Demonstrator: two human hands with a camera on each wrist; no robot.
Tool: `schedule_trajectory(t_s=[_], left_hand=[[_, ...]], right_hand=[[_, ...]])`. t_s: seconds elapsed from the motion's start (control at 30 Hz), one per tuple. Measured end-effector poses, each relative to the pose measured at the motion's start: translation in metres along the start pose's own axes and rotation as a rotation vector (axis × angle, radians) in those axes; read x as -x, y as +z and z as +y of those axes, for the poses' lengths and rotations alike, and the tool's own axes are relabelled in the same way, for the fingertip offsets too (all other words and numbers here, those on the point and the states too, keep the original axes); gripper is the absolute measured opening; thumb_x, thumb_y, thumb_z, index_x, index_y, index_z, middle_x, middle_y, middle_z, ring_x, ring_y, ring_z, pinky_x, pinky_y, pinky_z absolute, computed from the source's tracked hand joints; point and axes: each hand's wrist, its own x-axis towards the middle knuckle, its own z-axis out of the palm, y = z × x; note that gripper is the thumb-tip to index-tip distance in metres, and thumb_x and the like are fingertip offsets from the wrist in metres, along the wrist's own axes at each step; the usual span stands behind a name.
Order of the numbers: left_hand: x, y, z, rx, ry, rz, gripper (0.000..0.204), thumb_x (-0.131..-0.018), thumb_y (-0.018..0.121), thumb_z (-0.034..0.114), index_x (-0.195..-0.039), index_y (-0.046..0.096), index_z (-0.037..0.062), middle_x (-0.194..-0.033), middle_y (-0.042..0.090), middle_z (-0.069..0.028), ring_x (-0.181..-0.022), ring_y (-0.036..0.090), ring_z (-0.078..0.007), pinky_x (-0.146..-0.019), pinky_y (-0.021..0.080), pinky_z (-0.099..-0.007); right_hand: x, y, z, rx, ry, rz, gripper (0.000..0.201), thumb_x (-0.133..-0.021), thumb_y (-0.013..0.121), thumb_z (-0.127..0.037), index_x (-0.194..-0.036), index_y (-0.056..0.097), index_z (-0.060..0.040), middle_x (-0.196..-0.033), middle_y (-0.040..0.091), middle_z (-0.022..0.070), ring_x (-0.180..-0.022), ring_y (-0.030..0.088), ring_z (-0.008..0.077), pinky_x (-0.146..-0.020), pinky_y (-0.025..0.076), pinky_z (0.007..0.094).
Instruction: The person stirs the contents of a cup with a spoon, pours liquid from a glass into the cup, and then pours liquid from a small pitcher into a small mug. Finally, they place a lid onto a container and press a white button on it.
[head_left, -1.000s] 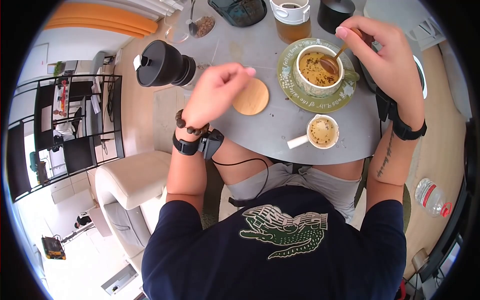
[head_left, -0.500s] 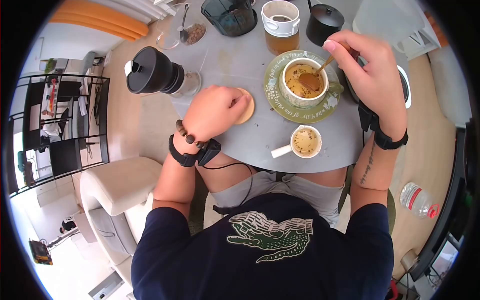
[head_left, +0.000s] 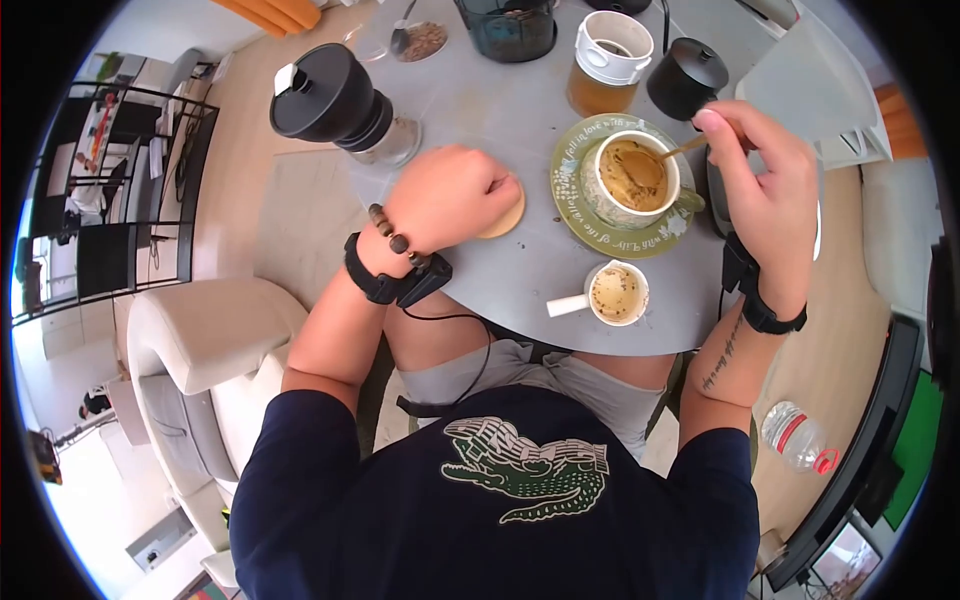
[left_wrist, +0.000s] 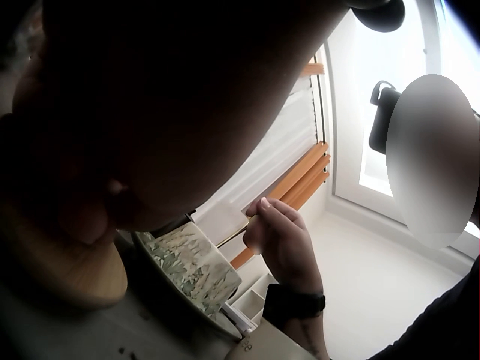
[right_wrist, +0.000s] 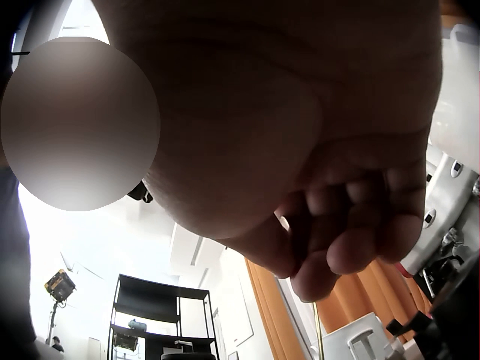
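Note:
My right hand [head_left: 765, 165] pinches the thin handle of a brown spoon [head_left: 688, 147] between thumb and fingers. Its bowl dips into foamy, yellow-brown liquid in a patterned cup [head_left: 604, 195], which stands on a green lettered saucer [head_left: 572, 215]. Loosely curled, my left hand [head_left: 455, 195] rests over a round wooden disc [head_left: 512, 217], covering most of it. In the left wrist view the disc [left_wrist: 94, 281] lies under the fingertips, beside the patterned cup [left_wrist: 191, 255]. A small white cup with a straight handle [head_left: 568, 305] stands nearest me, dark specks in its liquid.
Left on the grey table [head_left: 500, 290] stands a black hand grinder [head_left: 335, 100]. Behind the saucer are a white-collared glass of amber liquid [head_left: 605, 62], a black lidded pot [head_left: 688, 78] and a dark basket-like container [head_left: 508, 32]. A plastic bottle [head_left: 795, 435] lies on the floor at right.
My left hand has come down onto the wooden disc. The spoon has moved within the cup, and the liquid, once clear with floating specks, now looks cloudy and swirled. The head view has shifted.

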Motion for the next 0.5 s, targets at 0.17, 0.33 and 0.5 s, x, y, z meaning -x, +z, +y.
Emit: schedule_trajectory(t_s=[0.17, 0.33, 0.5], left_hand=[[-0.003, 0.003, -0.003, 0.019, 0.018, -0.003, 0.041, -0.105, 0.067, 0.031, -0.081, 0.075, 0.0004, -0.074, 0.068, -0.0237, -0.068, 0.066, -0.0465, -0.064, 0.053, -0.0515], [-0.004, -0.001, 0.002, 0.06, 0.034, 0.005, 0.043, -0.106, 0.066, 0.032, -0.078, 0.075, -0.0006, -0.073, 0.067, -0.0251, -0.068, 0.066, -0.0477, -0.065, 0.053, -0.0541], [-0.006, -0.005, 0.007, 0.029, -0.013, -0.033, 0.052, -0.109, 0.066, 0.037, -0.075, 0.075, -0.0005, -0.072, 0.068, -0.0251, -0.07, 0.067, -0.0478, -0.066, 0.053, -0.0559]], right_hand=[[0.0, -0.003, 0.0, -0.037, 0.023, -0.062, 0.017, -0.105, 0.081, -0.015, -0.106, 0.081, 0.0026, -0.076, 0.071, 0.0087, -0.066, 0.06, 0.0144, -0.062, 0.047, 0.0304], [-0.002, 0.003, -0.003, -0.109, -0.048, -0.027, 0.015, -0.104, 0.082, -0.014, -0.105, 0.081, 0.0019, -0.075, 0.072, 0.0083, -0.065, 0.062, 0.0145, -0.064, 0.05, 0.0302], [-0.002, -0.006, -0.007, 0.025, -0.075, 0.015, 0.014, -0.103, 0.082, -0.013, -0.104, 0.082, 0.0008, -0.076, 0.073, 0.0103, -0.064, 0.065, 0.0164, -0.062, 0.051, 0.0306]])
